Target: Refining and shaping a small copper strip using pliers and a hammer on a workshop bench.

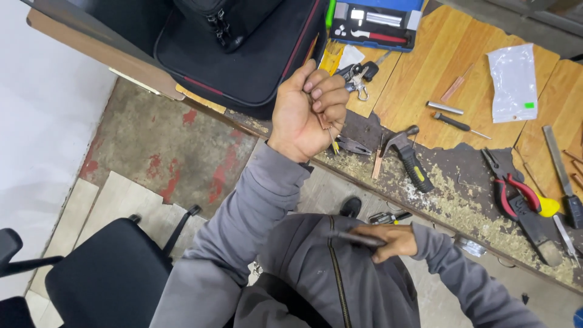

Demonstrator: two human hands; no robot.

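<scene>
A thin, short metal piece with a yellow bit at its lower end point(332, 141) is pinched in a closed fist in the upper middle of the frame. It hangs roughly upright, its tip protruding below the curled fingers, above the edge of the bench; its exact kind cannot be told. A dark, slender rod-like tool point(358, 239) is held nearly level in the lower middle of the frame, laid against grey jacket fabric beside the zip, its left end pointing toward frame left.
</scene>
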